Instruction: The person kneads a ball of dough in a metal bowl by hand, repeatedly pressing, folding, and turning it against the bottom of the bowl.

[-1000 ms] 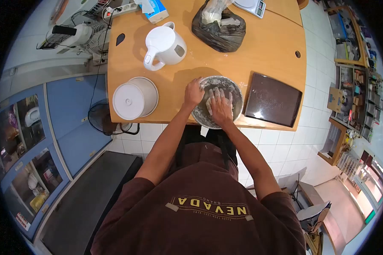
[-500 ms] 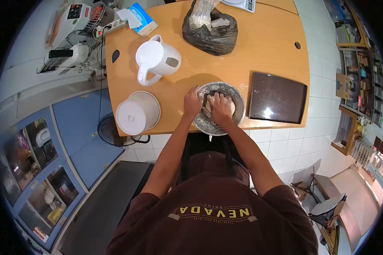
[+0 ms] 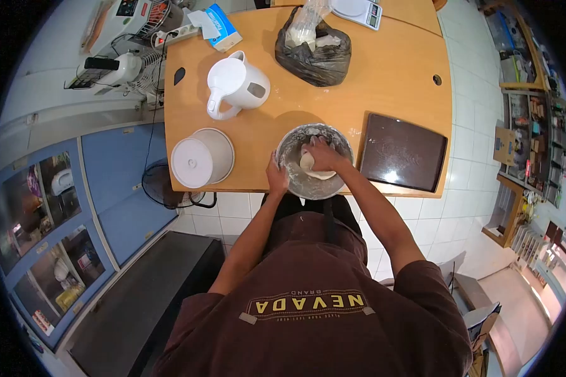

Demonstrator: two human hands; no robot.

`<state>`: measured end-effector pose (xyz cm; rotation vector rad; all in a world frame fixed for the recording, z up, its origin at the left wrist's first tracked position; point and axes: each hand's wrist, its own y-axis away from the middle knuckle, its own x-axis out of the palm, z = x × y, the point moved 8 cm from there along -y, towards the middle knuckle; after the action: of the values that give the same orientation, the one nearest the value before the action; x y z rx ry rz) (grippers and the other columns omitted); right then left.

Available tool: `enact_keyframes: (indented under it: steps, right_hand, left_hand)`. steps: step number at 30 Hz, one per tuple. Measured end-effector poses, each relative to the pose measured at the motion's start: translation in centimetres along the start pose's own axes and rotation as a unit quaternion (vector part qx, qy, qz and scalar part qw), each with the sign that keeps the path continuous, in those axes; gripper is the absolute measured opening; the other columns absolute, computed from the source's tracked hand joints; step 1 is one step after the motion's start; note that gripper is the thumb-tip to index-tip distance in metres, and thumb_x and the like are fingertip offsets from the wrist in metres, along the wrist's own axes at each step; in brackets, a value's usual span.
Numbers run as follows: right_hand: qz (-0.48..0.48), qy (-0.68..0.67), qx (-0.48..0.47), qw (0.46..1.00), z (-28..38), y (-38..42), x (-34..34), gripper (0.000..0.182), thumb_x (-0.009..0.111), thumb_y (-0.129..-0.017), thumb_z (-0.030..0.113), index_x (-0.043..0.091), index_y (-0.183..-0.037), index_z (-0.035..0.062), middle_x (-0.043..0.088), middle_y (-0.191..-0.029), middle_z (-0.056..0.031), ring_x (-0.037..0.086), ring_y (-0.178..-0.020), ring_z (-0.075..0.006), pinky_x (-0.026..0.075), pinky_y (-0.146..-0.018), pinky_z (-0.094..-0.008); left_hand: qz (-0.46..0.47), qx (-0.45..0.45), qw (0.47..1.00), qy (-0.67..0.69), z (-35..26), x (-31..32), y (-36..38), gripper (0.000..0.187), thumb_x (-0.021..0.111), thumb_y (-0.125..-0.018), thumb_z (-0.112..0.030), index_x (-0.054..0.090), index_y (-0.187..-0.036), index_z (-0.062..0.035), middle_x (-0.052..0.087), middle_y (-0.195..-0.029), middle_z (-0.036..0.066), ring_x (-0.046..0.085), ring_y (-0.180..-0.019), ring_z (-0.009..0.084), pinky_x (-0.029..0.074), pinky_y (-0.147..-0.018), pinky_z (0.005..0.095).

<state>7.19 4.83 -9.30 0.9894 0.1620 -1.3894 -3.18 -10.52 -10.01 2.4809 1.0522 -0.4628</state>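
Observation:
A round metal bowl (image 3: 289, 139), its inner wall smeared with flour, sits at the table's front edge. My left hand (image 3: 277, 175) grips the bowl's left rim, partly hidden by the side. Down inside the bowl, my right hand (image 3: 324, 155) is closed over a pale lump of dough (image 3: 308, 164), with its fingers at the far side of it. Part of the dough is covered by that hand. Flour whitens the right fingers.
Right of the bowl lies a dark baking tray (image 3: 404, 151). To the left stand a white lidded tub (image 3: 217, 157) and a white electric kettle (image 3: 239, 81). Farther back are a black plastic bag (image 3: 314, 66), a kitchen scale (image 3: 358, 11) and a blue tissue box (image 3: 222, 28).
My left hand has slid lower along the bowl's left side. The right hand has shifted within the bowl, and the dough now shows left of and below it. The view has tilted slightly.

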Motion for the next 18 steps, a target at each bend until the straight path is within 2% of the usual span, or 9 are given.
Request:
enact_keyframes:
  steps: [1,2,5,8,11,12,15,16,18]
  right_hand:
    - [0.023,-0.001,-0.017,1.000,1.6,0.9,-1.1,0.068,0.080,-0.067,0.019,0.053,-0.129,0.0103,0.050,-0.133,-0.0329,0.044,-0.130,-0.0495,0.041,-0.106,-0.0578]
    - [0.017,0.018,-0.008,1.000,2.3,1.6,-1.9,0.069,0.082,-0.065,0.017,0.052,-0.127,0.0110,0.057,-0.123,-0.0257,0.051,-0.125,-0.0444,0.045,-0.101,-0.0538]
    - [-0.041,-0.096,-0.047,0.993,-0.1,1.2,-0.5,0.071,0.081,-0.065,0.013,0.050,-0.129,0.0132,0.060,-0.119,-0.0204,0.056,-0.120,-0.0397,0.047,-0.099,-0.0490]
    - [-0.045,-0.248,-0.020,0.967,-1.1,1.4,-2.5,0.073,0.080,-0.067,0.010,0.050,-0.134,0.0124,0.062,-0.124,-0.0170,0.058,-0.118,-0.0375,0.047,-0.101,-0.0469]
    - [-0.181,-0.270,-0.106,0.940,-0.6,1.8,-4.8,0.070,0.078,-0.069,0.008,0.051,-0.134,0.0121,0.061,-0.127,-0.0175,0.057,-0.121,-0.0394,0.046,-0.102,-0.0475]
    - [-0.222,-0.161,-0.066,0.959,-0.9,1.9,-4.8,0.063,0.077,-0.071,0.009,0.054,-0.129,0.0118,0.061,-0.128,-0.0170,0.056,-0.122,-0.0395,0.046,-0.101,-0.0469]
    - [-0.137,-0.201,-0.031,0.970,-2.0,0.5,-4.5,0.056,0.078,-0.074,0.013,0.056,-0.125,0.0117,0.063,-0.124,-0.0191,0.058,-0.119,-0.0398,0.046,-0.100,-0.0474]
    - [-0.132,-0.181,0.026,0.974,-2.2,0.1,-4.4,0.047,0.078,-0.078,0.019,0.057,-0.119,0.0102,0.065,-0.116,-0.0199,0.061,-0.112,-0.0406,0.047,-0.097,-0.0486]
    - [-0.165,-0.156,0.053,0.972,-1.7,-0.4,-4.8,0.043,0.077,-0.081,0.024,0.056,-0.115,0.0090,0.067,-0.110,-0.0194,0.063,-0.106,-0.0407,0.048,-0.094,-0.0483]
  left_hand:
    - [-0.024,-0.001,1.000,-0.015,-1.2,-0.1,-0.2,0.059,0.056,-0.082,0.007,0.046,-0.139,0.0107,0.059,-0.131,0.030,0.055,-0.127,0.0424,0.040,-0.110,0.0439]
    - [-0.048,-0.005,0.998,-0.030,-1.9,-0.1,-0.2,0.058,0.056,-0.082,0.007,0.046,-0.139,0.0111,0.059,-0.132,0.030,0.055,-0.127,0.0420,0.041,-0.110,0.0438]
    - [-0.029,0.002,1.000,-0.006,-1.6,0.5,-1.4,0.056,0.055,-0.081,0.006,0.049,-0.137,0.0111,0.060,-0.129,0.031,0.057,-0.125,0.0420,0.042,-0.107,0.0430]
    - [-0.009,-0.008,1.000,-0.010,-3.2,0.1,-2.0,0.054,0.055,-0.081,0.006,0.051,-0.135,0.0101,0.061,-0.126,0.031,0.059,-0.121,0.0424,0.044,-0.104,0.0429]
    - [-0.029,0.007,0.999,0.019,-2.1,0.7,-2.1,0.053,0.055,-0.081,0.006,0.053,-0.134,0.0086,0.063,-0.123,0.030,0.061,-0.118,0.0430,0.046,-0.102,0.0429]
    - [-0.028,0.006,0.999,0.022,-2.4,0.7,-2.0,0.053,0.055,-0.081,0.006,0.053,-0.134,0.0083,0.064,-0.122,0.030,0.061,-0.117,0.0429,0.046,-0.101,0.0428]
    - [-0.030,-0.001,0.999,0.014,-3.5,0.2,-2.0,0.050,0.054,-0.083,0.006,0.054,-0.132,0.0074,0.066,-0.119,0.027,0.063,-0.116,0.0403,0.047,-0.100,0.0418]
    - [-0.033,-0.009,0.999,0.006,-3.8,0.2,-1.9,0.047,0.054,-0.084,0.006,0.054,-0.132,0.0070,0.067,-0.118,0.026,0.064,-0.115,0.0380,0.047,-0.099,0.0407]
    - [-0.042,-0.014,0.999,-0.001,-3.8,0.1,-1.7,0.046,0.053,-0.085,0.006,0.055,-0.131,0.0067,0.068,-0.116,0.025,0.065,-0.113,0.0357,0.048,-0.097,0.0397]
